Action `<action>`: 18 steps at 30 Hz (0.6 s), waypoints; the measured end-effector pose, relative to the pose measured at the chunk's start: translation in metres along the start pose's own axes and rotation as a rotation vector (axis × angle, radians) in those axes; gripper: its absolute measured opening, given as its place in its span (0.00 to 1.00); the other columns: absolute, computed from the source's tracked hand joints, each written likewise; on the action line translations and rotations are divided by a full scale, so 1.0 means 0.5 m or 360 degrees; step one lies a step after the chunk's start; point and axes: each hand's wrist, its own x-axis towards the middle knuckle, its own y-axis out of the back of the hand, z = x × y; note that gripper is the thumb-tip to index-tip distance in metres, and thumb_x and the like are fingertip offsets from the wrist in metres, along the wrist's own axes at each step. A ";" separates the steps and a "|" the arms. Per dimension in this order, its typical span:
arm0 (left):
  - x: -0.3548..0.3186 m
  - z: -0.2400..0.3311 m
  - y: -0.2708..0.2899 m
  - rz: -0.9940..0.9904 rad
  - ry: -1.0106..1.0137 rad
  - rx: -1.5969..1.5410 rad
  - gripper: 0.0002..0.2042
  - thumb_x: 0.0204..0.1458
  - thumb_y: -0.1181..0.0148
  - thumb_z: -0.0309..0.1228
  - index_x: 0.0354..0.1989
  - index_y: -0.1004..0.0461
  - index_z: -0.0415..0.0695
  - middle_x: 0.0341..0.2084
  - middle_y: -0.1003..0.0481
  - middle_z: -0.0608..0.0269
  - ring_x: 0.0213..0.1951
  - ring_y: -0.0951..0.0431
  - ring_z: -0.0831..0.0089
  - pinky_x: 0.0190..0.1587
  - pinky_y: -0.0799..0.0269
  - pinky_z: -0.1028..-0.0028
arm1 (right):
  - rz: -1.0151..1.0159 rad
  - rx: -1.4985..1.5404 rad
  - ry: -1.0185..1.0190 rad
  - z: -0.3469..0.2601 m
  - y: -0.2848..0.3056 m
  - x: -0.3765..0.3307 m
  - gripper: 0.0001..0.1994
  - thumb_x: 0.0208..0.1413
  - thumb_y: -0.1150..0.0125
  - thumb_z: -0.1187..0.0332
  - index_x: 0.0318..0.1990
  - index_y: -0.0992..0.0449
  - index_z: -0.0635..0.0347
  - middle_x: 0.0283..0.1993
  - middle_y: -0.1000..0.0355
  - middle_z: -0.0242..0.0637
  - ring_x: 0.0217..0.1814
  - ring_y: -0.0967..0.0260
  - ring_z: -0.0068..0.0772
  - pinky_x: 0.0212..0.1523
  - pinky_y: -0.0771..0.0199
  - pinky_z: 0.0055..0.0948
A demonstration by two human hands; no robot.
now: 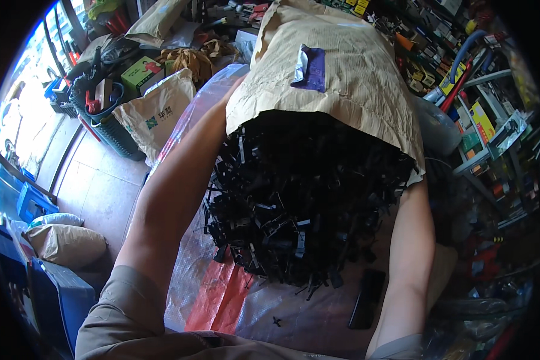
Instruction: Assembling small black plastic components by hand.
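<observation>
I saw a brown paper sack point(342, 72) tipped up at twelve o'clock, black plastic clips point(300, 204) spilling from its mouth onto clear sheeting point(294, 312). Both hands were hidden behind it; I couldn't tell their grip.

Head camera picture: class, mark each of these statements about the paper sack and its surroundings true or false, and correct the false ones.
1. Black plastic pieces spill from the open mouth of the brown paper sack. True.
2. The sack lies on bare wooden boards. False: it lies over a clear plastic sheet with a red patch.
3. Both forearms reach up along the sides of the sack. True: the left forearm and right forearm flank it; the hands are hidden.
4. A purple packet lies on top of the sack. True.
5. The crate on the floor at left is red. False: it is blue.
</observation>
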 end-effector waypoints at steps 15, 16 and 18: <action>0.013 -0.002 0.060 0.0255 0.0127 0.0298 0.19 0.60 0.49 0.31 0.60 0.33 0.44 0.56 0.30 0.62 0.55 0.30 0.73 0.60 0.37 0.74 | 0.0017 -0.0133 -0.0145 -0.028 0.038 0.022 0.30 0.62 0.54 0.45 0.63 0.39 0.56 0.58 0.34 0.38 0.55 0.33 0.34 0.54 0.32 0.36; 0.005 0.006 0.043 0.0340 0.0191 0.0115 0.17 0.60 0.49 0.30 0.58 0.31 0.44 0.51 0.26 0.62 0.51 0.26 0.74 0.56 0.33 0.75 | 0.0036 -0.0140 -0.0165 -0.027 0.043 0.018 0.30 0.62 0.53 0.45 0.63 0.38 0.56 0.58 0.34 0.38 0.55 0.33 0.34 0.54 0.32 0.36; -0.027 0.030 0.004 0.0388 0.0349 -0.0069 0.16 0.61 0.50 0.32 0.56 0.30 0.43 0.49 0.25 0.62 0.47 0.23 0.75 0.51 0.29 0.77 | 0.0082 -0.0160 -0.0209 0.013 0.019 -0.033 0.30 0.62 0.53 0.45 0.63 0.38 0.56 0.58 0.34 0.38 0.55 0.33 0.34 0.54 0.32 0.35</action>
